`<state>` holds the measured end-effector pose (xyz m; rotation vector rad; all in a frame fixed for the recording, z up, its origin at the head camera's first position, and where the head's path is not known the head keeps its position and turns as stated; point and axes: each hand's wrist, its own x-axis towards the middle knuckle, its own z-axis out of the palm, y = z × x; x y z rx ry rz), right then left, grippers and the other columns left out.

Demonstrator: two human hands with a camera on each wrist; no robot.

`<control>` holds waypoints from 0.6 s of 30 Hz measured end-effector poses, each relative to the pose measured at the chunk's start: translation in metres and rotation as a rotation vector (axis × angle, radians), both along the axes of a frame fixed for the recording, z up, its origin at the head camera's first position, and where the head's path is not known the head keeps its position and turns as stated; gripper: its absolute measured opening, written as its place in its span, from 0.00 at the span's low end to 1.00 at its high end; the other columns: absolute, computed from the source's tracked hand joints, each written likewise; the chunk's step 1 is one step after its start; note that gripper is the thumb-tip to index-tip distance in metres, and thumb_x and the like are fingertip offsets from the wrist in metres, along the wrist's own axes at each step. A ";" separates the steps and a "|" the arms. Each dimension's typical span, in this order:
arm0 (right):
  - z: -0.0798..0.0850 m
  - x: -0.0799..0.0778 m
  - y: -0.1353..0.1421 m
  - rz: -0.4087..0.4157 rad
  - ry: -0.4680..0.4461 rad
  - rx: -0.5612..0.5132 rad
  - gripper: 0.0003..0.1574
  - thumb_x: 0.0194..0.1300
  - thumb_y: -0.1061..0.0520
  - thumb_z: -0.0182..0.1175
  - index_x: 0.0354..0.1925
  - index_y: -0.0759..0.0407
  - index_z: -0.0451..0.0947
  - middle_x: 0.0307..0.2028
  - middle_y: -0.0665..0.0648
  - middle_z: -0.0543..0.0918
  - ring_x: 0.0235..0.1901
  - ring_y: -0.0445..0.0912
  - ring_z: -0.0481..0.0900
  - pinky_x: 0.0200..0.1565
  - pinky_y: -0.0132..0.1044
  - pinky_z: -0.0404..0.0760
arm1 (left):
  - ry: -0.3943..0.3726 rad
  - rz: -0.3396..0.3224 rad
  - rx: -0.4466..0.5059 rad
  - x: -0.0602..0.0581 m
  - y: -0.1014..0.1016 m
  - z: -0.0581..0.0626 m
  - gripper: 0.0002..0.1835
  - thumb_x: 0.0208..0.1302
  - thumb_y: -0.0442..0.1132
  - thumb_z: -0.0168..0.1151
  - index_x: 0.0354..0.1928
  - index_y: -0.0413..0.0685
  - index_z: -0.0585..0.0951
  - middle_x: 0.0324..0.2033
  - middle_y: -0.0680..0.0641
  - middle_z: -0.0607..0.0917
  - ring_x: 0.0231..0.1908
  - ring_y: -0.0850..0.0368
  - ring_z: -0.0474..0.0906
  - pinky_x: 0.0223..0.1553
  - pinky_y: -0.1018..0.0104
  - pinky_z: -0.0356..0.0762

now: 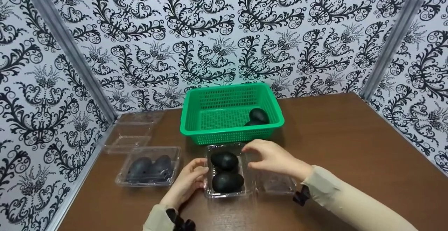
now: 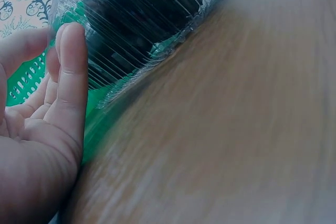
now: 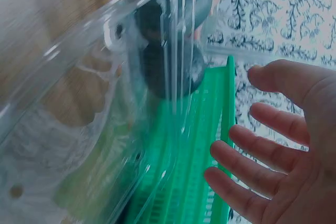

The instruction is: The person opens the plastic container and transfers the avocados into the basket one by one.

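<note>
Before a green plastic basket (image 1: 232, 131), the left hand (image 1: 187, 182) grips a clear plastic box (image 1: 229, 195) of black ovoids (image 1: 225, 182); the right hand (image 1: 274, 157), released, hovers beside it

You have two hands in view, one left hand (image 1: 189, 180) and one right hand (image 1: 274, 157), with two sleeves (image 1: 330, 190). You also have one table (image 1: 350, 136), one green basket (image 1: 231, 132) and three clear boxes (image 1: 127, 140). You can count six dark fruits (image 1: 225, 182): two in the basket, two in the box between your hands (image 1: 229, 196), two in the closed box (image 1: 150, 149).
</note>
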<state>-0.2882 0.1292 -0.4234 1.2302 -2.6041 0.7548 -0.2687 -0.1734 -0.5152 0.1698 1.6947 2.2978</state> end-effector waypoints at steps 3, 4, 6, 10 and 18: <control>-0.001 -0.003 -0.011 0.031 -0.009 0.015 0.25 0.53 0.56 0.69 0.51 0.59 0.79 0.47 0.52 0.81 0.50 0.47 0.77 0.53 0.43 0.77 | 0.000 -0.007 0.005 0.000 0.000 0.000 0.19 0.65 0.31 0.59 0.55 0.38 0.67 0.27 0.51 0.75 0.21 0.60 0.73 0.22 0.73 0.74; -0.001 -0.004 -0.014 0.041 -0.010 0.024 0.26 0.53 0.57 0.70 0.51 0.59 0.79 0.48 0.53 0.81 0.50 0.47 0.77 0.53 0.43 0.77 | -0.001 -0.007 0.008 0.000 0.000 0.000 0.19 0.65 0.31 0.59 0.55 0.38 0.67 0.27 0.51 0.75 0.21 0.60 0.73 0.22 0.73 0.74; -0.002 -0.007 -0.021 0.057 -0.020 0.041 0.27 0.52 0.57 0.70 0.52 0.59 0.79 0.49 0.53 0.81 0.51 0.46 0.76 0.54 0.42 0.77 | 0.002 -0.005 0.007 0.000 0.000 0.000 0.19 0.65 0.31 0.59 0.55 0.38 0.67 0.28 0.51 0.75 0.21 0.61 0.73 0.22 0.73 0.74; -0.002 -0.010 -0.030 0.082 -0.026 0.074 0.30 0.50 0.59 0.70 0.54 0.58 0.78 0.52 0.54 0.79 0.53 0.48 0.76 0.54 0.43 0.77 | 0.011 0.000 -0.002 0.000 -0.001 -0.001 0.19 0.65 0.31 0.59 0.55 0.38 0.67 0.28 0.51 0.75 0.21 0.61 0.73 0.21 0.74 0.74; 0.000 -0.015 -0.038 0.082 -0.080 0.182 0.35 0.50 0.60 0.68 0.59 0.55 0.76 0.59 0.56 0.75 0.58 0.49 0.73 0.56 0.45 0.76 | 0.013 0.002 -0.014 0.000 0.001 -0.003 0.19 0.65 0.32 0.60 0.55 0.38 0.68 0.29 0.50 0.75 0.22 0.61 0.73 0.22 0.73 0.75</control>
